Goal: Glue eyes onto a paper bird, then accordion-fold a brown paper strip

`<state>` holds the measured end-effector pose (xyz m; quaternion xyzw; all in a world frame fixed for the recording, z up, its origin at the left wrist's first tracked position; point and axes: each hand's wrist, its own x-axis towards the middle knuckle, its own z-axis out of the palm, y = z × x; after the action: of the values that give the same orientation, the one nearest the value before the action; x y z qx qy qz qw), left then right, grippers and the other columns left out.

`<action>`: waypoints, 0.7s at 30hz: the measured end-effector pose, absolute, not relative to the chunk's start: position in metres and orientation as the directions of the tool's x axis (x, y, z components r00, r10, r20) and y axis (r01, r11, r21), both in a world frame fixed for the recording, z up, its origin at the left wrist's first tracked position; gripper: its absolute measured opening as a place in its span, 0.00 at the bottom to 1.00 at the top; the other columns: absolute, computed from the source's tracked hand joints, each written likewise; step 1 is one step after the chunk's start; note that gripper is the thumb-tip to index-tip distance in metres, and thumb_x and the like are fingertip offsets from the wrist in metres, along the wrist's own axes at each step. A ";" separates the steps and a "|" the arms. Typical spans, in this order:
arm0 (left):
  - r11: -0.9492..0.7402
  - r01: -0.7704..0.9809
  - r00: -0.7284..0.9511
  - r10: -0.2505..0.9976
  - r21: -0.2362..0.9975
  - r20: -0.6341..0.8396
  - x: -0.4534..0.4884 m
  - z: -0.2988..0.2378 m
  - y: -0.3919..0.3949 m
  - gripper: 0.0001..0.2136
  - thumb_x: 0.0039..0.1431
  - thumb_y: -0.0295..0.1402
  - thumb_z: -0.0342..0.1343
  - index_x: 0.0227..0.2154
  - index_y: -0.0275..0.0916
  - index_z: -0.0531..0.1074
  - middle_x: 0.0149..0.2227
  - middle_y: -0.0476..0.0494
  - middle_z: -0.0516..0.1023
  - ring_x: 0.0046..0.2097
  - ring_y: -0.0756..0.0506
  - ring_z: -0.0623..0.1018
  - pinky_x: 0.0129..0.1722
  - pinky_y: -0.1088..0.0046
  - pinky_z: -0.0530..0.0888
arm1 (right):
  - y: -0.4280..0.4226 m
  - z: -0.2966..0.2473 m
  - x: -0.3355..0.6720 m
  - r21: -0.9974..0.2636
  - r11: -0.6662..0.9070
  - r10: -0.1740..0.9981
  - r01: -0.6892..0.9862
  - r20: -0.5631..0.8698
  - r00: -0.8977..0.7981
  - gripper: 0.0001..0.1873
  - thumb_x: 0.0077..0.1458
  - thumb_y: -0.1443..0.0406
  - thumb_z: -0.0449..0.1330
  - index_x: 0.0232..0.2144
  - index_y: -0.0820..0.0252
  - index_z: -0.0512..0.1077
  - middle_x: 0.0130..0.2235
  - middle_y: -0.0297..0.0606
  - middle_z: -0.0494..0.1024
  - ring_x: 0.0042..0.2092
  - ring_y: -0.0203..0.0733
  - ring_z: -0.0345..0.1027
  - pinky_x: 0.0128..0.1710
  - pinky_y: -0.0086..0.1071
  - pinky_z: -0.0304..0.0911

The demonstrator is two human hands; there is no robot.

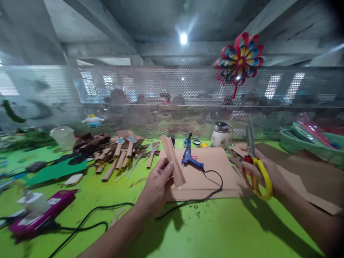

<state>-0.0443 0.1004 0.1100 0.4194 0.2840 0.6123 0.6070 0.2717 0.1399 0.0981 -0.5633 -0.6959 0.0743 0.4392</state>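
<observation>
My left hand (pixel 159 179) pinches a sheaf of narrow brown paper strips (pixel 172 159), held tilted above the table. At the right, my right hand (pixel 258 172) is closed on scissors (pixel 262 179) with red and yellow handles, their blades pointing up. Between the hands a blue glue gun (pixel 192 161) lies on stacked brown paper sheets (pixel 215 182), its black cord curling toward me. The lower ends of the strips hang near the glue gun's nozzle; whether they touch the paper below I cannot tell.
Rolled brown paper tubes (pixel 120 159) lie in a pile at the left. A purple power strip (pixel 45 211) sits nearer me. Behind stand a cup (pixel 63 138), a white jar (pixel 220 135) and a perforated screen (pixel 161 86) with a paper flower (pixel 240 61). A green basket (pixel 309 145) stands right.
</observation>
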 end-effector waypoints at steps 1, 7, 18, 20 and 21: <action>-0.126 -0.513 0.065 0.981 0.849 0.185 -0.045 0.112 0.100 0.14 0.56 0.34 0.57 0.46 0.39 0.68 0.44 0.42 0.75 0.42 0.47 0.76 0.42 0.72 0.74 | 0.131 0.101 0.257 -0.623 0.336 0.878 0.707 0.478 0.004 0.23 0.52 0.56 0.55 0.50 0.55 0.65 0.27 0.37 0.71 0.26 0.43 0.67 0.25 0.33 0.63; -0.225 -0.552 -0.050 0.970 0.803 0.237 -0.054 0.123 0.102 0.11 0.54 0.32 0.58 0.41 0.37 0.69 0.42 0.43 0.74 0.43 0.47 0.75 0.43 0.69 0.74 | 0.094 0.100 0.187 -0.803 0.333 0.942 0.494 0.263 -0.208 0.24 0.52 0.58 0.56 0.51 0.57 0.66 0.27 0.34 0.69 0.20 0.33 0.58 0.18 0.28 0.57; -0.284 -0.563 -0.117 0.957 0.777 0.265 -0.060 0.129 0.099 0.11 0.53 0.31 0.60 0.40 0.38 0.68 0.41 0.45 0.75 0.40 0.48 0.76 0.42 0.69 0.75 | 0.071 0.099 0.148 -0.693 0.461 0.885 0.555 0.310 -0.348 0.19 0.52 0.63 0.54 0.47 0.57 0.70 0.34 0.40 0.71 0.35 0.43 0.66 0.36 0.35 0.66; -0.273 -0.556 -0.101 0.960 0.785 0.263 -0.059 0.129 0.099 0.12 0.53 0.32 0.60 0.40 0.37 0.68 0.43 0.43 0.75 0.41 0.47 0.76 0.42 0.69 0.75 | 0.073 0.094 0.150 -0.671 0.471 0.880 0.572 0.317 -0.353 0.20 0.51 0.63 0.54 0.48 0.56 0.70 0.33 0.40 0.71 0.36 0.44 0.66 0.37 0.36 0.66; -0.268 -0.554 -0.096 0.961 0.789 0.259 -0.059 0.129 0.099 0.12 0.53 0.32 0.59 0.40 0.37 0.68 0.43 0.43 0.75 0.41 0.47 0.76 0.41 0.69 0.75 | 0.073 0.091 0.152 -0.665 0.475 0.878 0.577 0.319 -0.356 0.21 0.51 0.64 0.55 0.49 0.55 0.69 0.33 0.40 0.71 0.36 0.45 0.66 0.37 0.35 0.66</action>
<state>-0.0589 0.0988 0.1286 0.3918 0.2599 0.6930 0.5465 0.1519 0.0734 0.0908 -0.4594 -0.7917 0.2265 0.3330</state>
